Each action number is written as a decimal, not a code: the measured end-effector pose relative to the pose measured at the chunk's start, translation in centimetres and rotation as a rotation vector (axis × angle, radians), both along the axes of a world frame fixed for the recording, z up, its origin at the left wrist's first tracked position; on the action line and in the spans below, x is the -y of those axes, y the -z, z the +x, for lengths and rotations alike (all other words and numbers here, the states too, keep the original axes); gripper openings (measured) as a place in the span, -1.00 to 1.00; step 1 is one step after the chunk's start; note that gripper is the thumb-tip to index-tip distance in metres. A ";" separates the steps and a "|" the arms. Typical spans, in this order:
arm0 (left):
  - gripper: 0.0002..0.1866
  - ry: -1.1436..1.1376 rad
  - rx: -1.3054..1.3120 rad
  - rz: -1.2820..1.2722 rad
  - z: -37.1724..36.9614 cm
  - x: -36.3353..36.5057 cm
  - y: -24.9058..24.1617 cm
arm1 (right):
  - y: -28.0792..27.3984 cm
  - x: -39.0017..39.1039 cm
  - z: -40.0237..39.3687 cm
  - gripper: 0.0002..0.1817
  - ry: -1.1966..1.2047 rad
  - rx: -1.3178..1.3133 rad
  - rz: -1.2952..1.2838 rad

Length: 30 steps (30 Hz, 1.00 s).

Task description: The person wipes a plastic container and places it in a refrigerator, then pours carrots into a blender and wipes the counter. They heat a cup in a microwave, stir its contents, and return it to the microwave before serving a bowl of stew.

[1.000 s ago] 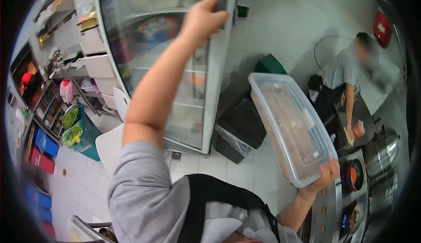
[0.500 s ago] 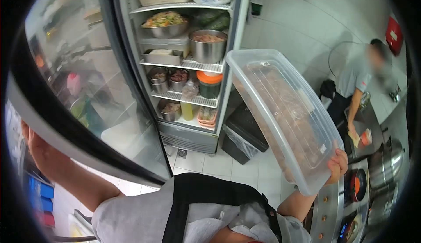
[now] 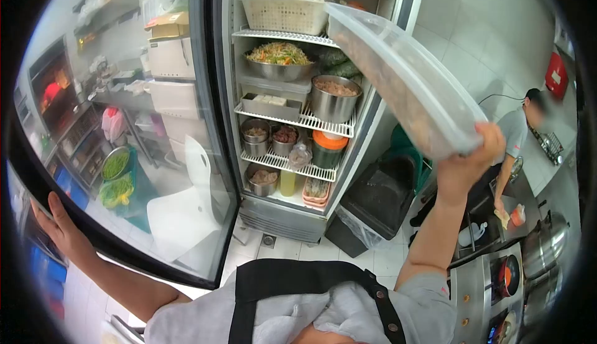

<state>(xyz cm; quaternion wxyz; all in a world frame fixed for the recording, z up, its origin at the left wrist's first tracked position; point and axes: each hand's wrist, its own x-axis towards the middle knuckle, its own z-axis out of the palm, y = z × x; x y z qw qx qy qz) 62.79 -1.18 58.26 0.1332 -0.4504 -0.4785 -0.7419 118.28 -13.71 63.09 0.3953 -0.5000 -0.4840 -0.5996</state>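
Note:
My right hand (image 3: 472, 157) grips the near end of a long clear plastic container (image 3: 410, 83) with a translucent rim and brownish contents. Raised and tilted, the container has its far end in front of the fridge's upper right side. My left hand (image 3: 62, 223) is on the outer edge of the open glass fridge door (image 3: 214, 133), with its fingers around the frame. Inside the fridge are a white basket (image 3: 286, 16), a steel bowl of shredded vegetables (image 3: 278, 61), a steel pot of meat (image 3: 336, 98) and an orange-lidded container (image 3: 328, 151).
A black bin (image 3: 379, 192) stands right of the fridge. At the right, a co-worker (image 3: 513, 139) reaches over a counter beside a stove (image 3: 482, 288) with pans and a large pot (image 3: 546, 241). Through the door glass, a white chair (image 3: 186, 207) shows.
The container has risen towards the fridge's upper shelves and turned more edge-on, with my right hand higher. The door stands at a different angle, and more of my left hand shows. The view has shifted.

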 end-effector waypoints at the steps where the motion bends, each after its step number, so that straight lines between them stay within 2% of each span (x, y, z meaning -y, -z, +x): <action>1: -0.28 -0.055 -0.029 0.018 -0.8 -0.6 0.0 | -1.3 -1.8 -0.5 -0.34 0.008 -0.008 0.007; 2: -0.28 0.151 0.101 -0.001 -3.0 -1.6 1.0 | -2.5 -3.6 -1.1 -0.32 0.017 -0.019 0.013; 6: -0.30 0.150 0.214 -0.029 -4.1 -2.8 0.2 | -6.3 -11.0 -2.0 -0.27 -0.019 -0.030 0.031; 9: -0.33 0.081 0.178 0.005 -5.5 -4.1 0.5 | -8.2 -16.2 -2.4 -0.25 0.009 -0.027 0.052; 13: -0.30 0.174 0.267 0.075 -4.8 -4.7 0.0 | -9.9 -22.5 -2.8 -0.25 0.092 -0.013 0.086; 17: -0.30 0.139 0.330 0.068 -5.5 -5.0 0.6 | -11.4 -29.1 -2.8 -0.38 0.117 0.031 0.090; 18: -0.31 0.083 0.272 0.051 -5.8 -5.0 0.8 | -11.7 -30.6 -3.0 -0.49 0.104 0.041 0.098; 22: -0.31 0.010 0.144 0.090 -6.1 -5.1 1.3 | -12.5 -36.6 -2.6 -0.58 0.123 0.012 -0.011; 26: -0.31 -0.009 0.223 0.091 -4.3 -5.1 0.5 | -13.7 -42.6 -1.0 -0.46 0.157 0.009 -0.075; 29: -0.30 -0.030 0.277 0.092 -2.8 -4.4 0.2 | -14.9 -43.7 -1.7 -0.42 0.140 -0.065 -0.259; 30: -0.30 -0.034 0.301 0.089 -2.4 -4.2 0.2 | -15.3 -44.0 -1.2 -0.35 0.131 -0.105 -0.358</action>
